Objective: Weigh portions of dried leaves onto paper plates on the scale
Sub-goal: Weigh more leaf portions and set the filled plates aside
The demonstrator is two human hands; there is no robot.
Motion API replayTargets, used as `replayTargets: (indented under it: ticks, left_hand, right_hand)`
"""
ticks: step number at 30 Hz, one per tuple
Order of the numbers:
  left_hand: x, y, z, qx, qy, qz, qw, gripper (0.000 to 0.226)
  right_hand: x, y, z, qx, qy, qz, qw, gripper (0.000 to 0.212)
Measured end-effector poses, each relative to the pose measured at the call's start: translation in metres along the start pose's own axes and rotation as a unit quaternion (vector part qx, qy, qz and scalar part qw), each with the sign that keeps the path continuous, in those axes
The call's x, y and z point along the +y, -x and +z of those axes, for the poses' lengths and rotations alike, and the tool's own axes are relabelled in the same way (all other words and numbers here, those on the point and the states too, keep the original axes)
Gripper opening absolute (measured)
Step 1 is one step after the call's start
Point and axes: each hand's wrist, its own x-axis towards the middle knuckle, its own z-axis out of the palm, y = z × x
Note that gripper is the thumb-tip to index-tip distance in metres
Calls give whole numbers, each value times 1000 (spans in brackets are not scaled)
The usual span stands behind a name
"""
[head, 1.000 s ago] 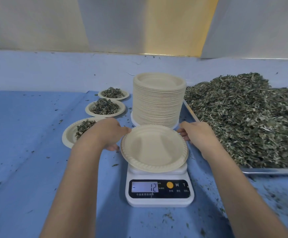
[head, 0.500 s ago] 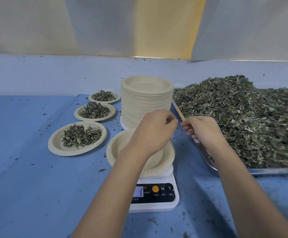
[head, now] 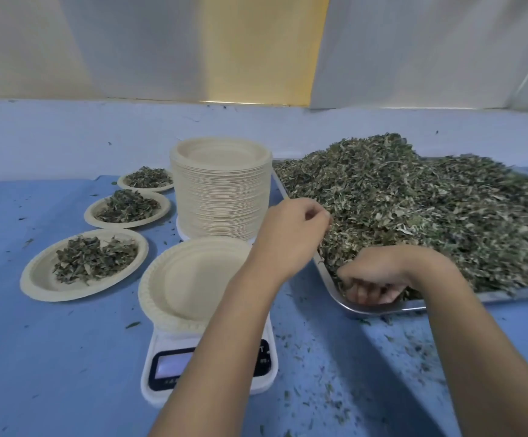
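An empty paper plate sits on the white digital scale; my left forearm crosses its right side and hides part of the display. A big heap of dried leaves fills a metal tray on the right. My left hand is at the heap's near-left edge, fingers curled into the leaves. My right hand digs into the tray's front corner, fingers curled around a clump of leaves.
A tall stack of paper plates stands behind the scale. Three plates with leaf portions line up at the left on the blue table cover. Leaf crumbs are scattered near the tray.
Both hands left the plate on the scale and moved right into the leaf heap. The right hand dropped to the tray's front corner and curled into the leaves.
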Motion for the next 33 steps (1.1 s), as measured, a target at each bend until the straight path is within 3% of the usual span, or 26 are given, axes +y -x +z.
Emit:
replayTargets:
  ticks: [4,8,11,18,20,22,24,26,33]
  left_hand:
    - [-3,1,-1,0,17,-1,1000,23]
    - [-8,0,-6,1,42,-6,999,22]
    - [-8,0,-8,4,55,-8,998,21]
    - [-9,0,-10,7,68,-10,998,22]
    - [-9,0,-10,7,67,-9,998,23]
    - [-9,0,-9,7,65,-10,998,23]
    - [-9,0,-9,6,62,-12,998,22]
    - [-10,0,-9,4,58,-11,998,21]
    - [-9,0,-9,2,64,-15,998,22]
  right_hand:
    - [0,-7,1,33,-18,-27,999,23]
    - [-9,-23,1,132,-83,-113,981,23]
    - [-16,-34,1,195,-64,-170,964,29]
    - [-8,-38,2,299,-158,-176,925,25]
    - [-5,-33,0,297,-148,-184,925,39]
    - [-4,-26,0,236,-128,-185,945,46]
    - [-5,-22,3,169,-112,-178,963,45]
    - [-4,-22,5,153,-136,-177,963,39]
    - [-4,-32,8,292,-260,-156,907,14]
